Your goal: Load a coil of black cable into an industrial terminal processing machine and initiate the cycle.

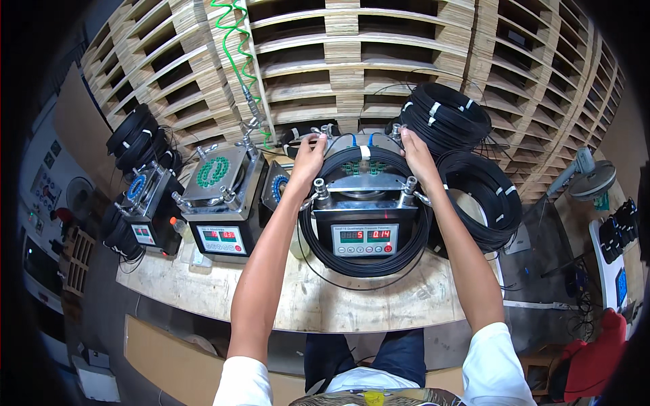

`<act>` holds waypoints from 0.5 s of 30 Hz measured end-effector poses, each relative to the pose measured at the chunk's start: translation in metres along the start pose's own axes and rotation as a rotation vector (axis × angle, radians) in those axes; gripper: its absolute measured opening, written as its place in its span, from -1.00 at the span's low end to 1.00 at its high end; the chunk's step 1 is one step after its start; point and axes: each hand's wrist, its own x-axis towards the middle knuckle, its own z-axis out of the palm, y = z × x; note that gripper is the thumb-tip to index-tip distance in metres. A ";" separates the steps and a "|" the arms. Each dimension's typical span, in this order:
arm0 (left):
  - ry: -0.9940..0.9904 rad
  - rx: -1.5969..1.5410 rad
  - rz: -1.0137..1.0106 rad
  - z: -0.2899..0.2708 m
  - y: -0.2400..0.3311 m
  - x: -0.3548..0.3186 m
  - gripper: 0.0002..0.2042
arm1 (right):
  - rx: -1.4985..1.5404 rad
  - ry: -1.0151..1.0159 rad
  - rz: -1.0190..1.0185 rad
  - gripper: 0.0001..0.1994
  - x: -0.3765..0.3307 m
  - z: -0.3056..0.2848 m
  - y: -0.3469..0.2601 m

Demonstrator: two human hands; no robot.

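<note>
In front of me stands a bench polishing machine [328,218] with a red digital display and a metal top plate. A large coil of black cable [369,268] is looped around it, its upper part crossing the plate and carrying a white tie. Green and blue connectors [364,166] sit on the plate, partly behind the cable. My left hand [311,157] closes its fingers at the far left corner clamp [328,130]. My right hand [418,157] is likewise closed at the far right corner clamp [397,129]. Two near clamps [321,191] stand untouched. My fingertips are partly hidden.
Two similar machines [220,227] stand to the left, beside a small orange-capped bottle [177,223]. Black cable coils [447,115] are piled at the back right and far left. Stacked wooden pallets [342,61] rise behind the table [291,311]. A green spiral hose [233,40] hangs down.
</note>
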 end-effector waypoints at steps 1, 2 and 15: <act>-0.003 -0.003 0.001 0.003 0.003 -0.002 -0.35 | 0.013 -0.002 -0.007 -0.45 0.002 -0.001 0.003; 0.015 0.017 -0.004 0.006 0.007 -0.004 -0.33 | 0.025 -0.004 -0.015 -0.46 0.003 -0.004 0.005; -0.037 0.046 -0.056 0.002 0.002 0.003 -0.29 | 0.067 0.029 0.059 -0.48 -0.005 -0.004 -0.009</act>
